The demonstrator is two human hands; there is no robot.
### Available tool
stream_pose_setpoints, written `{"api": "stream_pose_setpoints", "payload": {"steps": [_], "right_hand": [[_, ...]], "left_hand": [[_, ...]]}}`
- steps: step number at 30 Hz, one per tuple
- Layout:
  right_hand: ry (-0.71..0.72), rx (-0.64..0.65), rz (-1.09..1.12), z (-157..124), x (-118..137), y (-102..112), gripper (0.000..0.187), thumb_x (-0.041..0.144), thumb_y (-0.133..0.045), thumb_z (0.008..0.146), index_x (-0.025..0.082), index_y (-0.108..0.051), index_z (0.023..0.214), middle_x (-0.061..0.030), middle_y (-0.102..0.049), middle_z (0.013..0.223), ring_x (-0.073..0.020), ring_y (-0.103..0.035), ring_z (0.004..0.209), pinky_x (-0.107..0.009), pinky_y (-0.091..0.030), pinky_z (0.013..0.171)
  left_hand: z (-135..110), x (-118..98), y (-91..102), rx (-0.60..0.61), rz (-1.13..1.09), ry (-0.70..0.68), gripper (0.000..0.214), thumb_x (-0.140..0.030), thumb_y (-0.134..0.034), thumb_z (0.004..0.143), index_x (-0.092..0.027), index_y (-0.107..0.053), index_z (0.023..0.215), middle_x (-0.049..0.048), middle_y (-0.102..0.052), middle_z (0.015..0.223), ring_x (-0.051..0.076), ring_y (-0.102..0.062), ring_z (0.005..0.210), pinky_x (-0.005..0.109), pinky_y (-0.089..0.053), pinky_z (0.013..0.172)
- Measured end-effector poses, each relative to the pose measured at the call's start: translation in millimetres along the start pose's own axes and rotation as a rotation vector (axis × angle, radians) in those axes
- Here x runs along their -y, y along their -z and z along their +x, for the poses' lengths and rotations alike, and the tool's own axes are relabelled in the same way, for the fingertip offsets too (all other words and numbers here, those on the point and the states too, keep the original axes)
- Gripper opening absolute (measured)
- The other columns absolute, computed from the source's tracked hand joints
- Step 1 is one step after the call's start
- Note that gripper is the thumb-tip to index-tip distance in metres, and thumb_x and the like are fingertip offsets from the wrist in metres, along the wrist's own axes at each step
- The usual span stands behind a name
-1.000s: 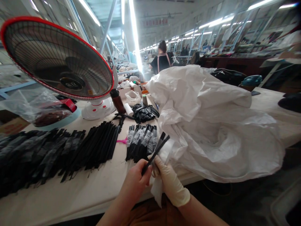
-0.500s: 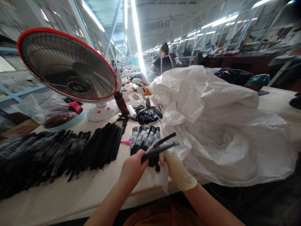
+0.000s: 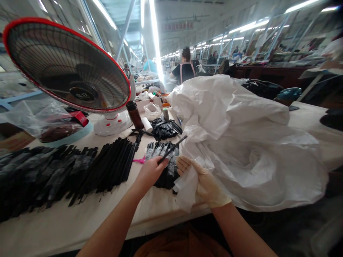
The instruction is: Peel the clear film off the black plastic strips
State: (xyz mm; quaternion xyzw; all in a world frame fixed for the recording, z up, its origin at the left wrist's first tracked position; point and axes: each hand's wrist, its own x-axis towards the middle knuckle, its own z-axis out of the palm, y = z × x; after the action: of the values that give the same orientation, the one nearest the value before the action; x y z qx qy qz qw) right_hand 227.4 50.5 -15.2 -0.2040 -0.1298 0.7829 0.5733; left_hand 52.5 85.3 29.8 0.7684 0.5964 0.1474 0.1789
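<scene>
My bare left hand (image 3: 150, 171) is closed on a narrow black strip (image 3: 174, 148), which points up and to the right. Below and beside it lies a row of wrapped black strip bundles (image 3: 164, 175), partly hidden by the hand. My right hand (image 3: 205, 182), in a pale glove, pinches a thin whitish sheet (image 3: 187, 191) between thumb and fingers; the sheet hangs down at the table's front edge. A large crumpled white sack (image 3: 241, 142) spreads just right of that hand.
A red-rimmed fan (image 3: 72, 67) stands at the left rear. Many black strips (image 3: 107, 167) lie in rows on the left of the table (image 3: 80, 228). A brown bottle (image 3: 134, 116), a white roll (image 3: 147, 125) and a black strip pile (image 3: 166, 128) sit behind. A person (image 3: 184, 69) is further back.
My hands have moved apart. The left has drawn the black strip leftward and upright, away from the right hand, which keeps the whitish sheet. The view has shifted slightly.
</scene>
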Motion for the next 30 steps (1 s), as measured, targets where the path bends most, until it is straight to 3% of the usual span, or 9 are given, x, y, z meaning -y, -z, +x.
{"api": "stream_pose_setpoints", "payload": {"steps": [3, 6, 9, 13, 17, 20, 23, 25, 30], "right_hand": [[0.024, 0.000, -0.041, 1.5, -4.2, -3.5, 0.028, 0.035, -0.069, 0.075, 0.018, -0.070, 0.098, -0.0041, -0.071, 0.106, -0.0180, -0.062, 0.104, -0.029, -0.046, 0.094], [0.083, -0.018, -0.140, 0.1, -9.7, -2.0, 0.030, 0.038, -0.068, 0.077, 0.019, -0.070, 0.100, -0.0054, -0.070, 0.108, -0.0198, -0.061, 0.105, -0.034, -0.043, 0.098], [0.154, -0.030, -0.237, -2.6, -13.0, 2.9, 0.032, 0.041, -0.066, 0.078, 0.019, -0.070, 0.101, -0.0062, -0.069, 0.112, -0.0216, -0.059, 0.110, -0.037, -0.039, 0.102], [0.144, -0.079, -0.343, -3.3, -14.2, 5.5, 0.034, 0.044, -0.067, 0.076, 0.019, -0.071, 0.099, -0.0059, -0.071, 0.104, -0.0230, -0.062, 0.101, -0.037, -0.044, 0.095], [0.122, -0.121, -0.381, -6.9, -18.8, -1.2, 0.037, 0.050, -0.069, 0.072, 0.020, -0.071, 0.093, -0.0044, -0.072, 0.089, -0.0198, -0.065, 0.080, -0.032, -0.050, 0.076], [0.057, -0.084, -0.489, -13.1, -24.5, -9.5, 0.037, 0.046, -0.072, 0.070, 0.020, -0.070, 0.096, -0.0001, -0.068, 0.071, -0.0130, -0.059, 0.062, -0.026, -0.047, 0.062], [0.054, -0.163, -0.588, -14.2, -25.1, -12.6, 0.027, 0.040, -0.077, 0.066, 0.017, -0.069, 0.079, 0.0031, -0.059, 0.058, -0.0102, -0.052, 0.053, -0.023, -0.042, 0.053], [0.110, -0.241, -0.557, -10.5, -20.8, -10.0, 0.028, 0.041, -0.077, 0.065, 0.016, -0.065, 0.069, 0.0024, -0.059, 0.057, -0.0105, -0.051, 0.052, -0.024, -0.042, 0.051], [0.211, -0.380, -0.385, 0.4, -6.6, -2.3, 0.030, 0.042, -0.078, 0.063, 0.017, -0.061, 0.068, 0.0027, -0.059, 0.061, -0.0095, -0.051, 0.051, -0.022, -0.040, 0.047]], "left_hand": [[-20.7, -7.6, -11.4, 0.160, -0.393, -0.004, 0.026, -0.038, -0.052, 0.081, -0.016, -0.066, 0.079, -0.0002, -0.064, 0.071, 0.015, -0.057, 0.065, 0.022, -0.043, 0.058], [-34.2, -10.8, -20.0, 0.122, -0.617, 0.071, 0.020, -0.034, -0.056, 0.077, -0.015, -0.062, 0.076, -0.0020, -0.060, 0.068, 0.013, -0.053, 0.064, 0.021, -0.041, 0.059], [-39.1, -11.2, -19.8, 0.102, -0.711, 0.116, 0.032, -0.044, -0.050, 0.082, -0.015, -0.063, 0.078, -0.0030, -0.056, 0.065, 0.011, -0.048, 0.059, 0.021, -0.038, 0.056], [-40.5, -9.8, -19.8, 0.154, -0.699, 0.085, 0.025, -0.041, -0.057, 0.078, -0.016, -0.061, 0.077, -0.0038, -0.054, 0.064, 0.012, -0.048, 0.061, 0.022, -0.037, 0.058], [-43.6, -10.1, -20.9, 0.078, -0.714, 0.106, 0.016, -0.033, -0.059, 0.077, -0.018, -0.056, 0.073, -0.0044, -0.054, 0.065, 0.012, -0.049, 0.062, 0.022, -0.038, 0.060], [-45.9, -11.3, -16.6, 0.081, -0.803, 0.133, 0.016, -0.034, -0.056, 0.079, -0.019, -0.052, 0.073, -0.0062, -0.052, 0.059, 0.010, -0.047, 0.056, 0.021, -0.038, 0.056], [-51.5, -7.4, -8.1, 0.091, -0.820, 0.120, 0.020, -0.039, -0.053, 0.082, -0.020, -0.054, 0.083, -0.0066, -0.052, 0.057, 0.010, -0.046, 0.052, 0.021, -0.038, 0.053], [-59.6, 0.0, -1.6, 0.058, -0.753, 0.106, 0.027, -0.043, -0.049, 0.084, -0.019, -0.057, 0.091, -0.0051, -0.053, 0.059, 0.012, -0.048, 0.055, 0.021, -0.039, 0.054], [-87.7, 24.5, 8.6, 0.014, -0.528, 0.125, 0.032, -0.042, -0.050, 0.083, -0.017, -0.064, 0.096, 0.0005, -0.064, 0.070, 0.016, -0.057, 0.062, 0.024, -0.044, 0.057]]}}
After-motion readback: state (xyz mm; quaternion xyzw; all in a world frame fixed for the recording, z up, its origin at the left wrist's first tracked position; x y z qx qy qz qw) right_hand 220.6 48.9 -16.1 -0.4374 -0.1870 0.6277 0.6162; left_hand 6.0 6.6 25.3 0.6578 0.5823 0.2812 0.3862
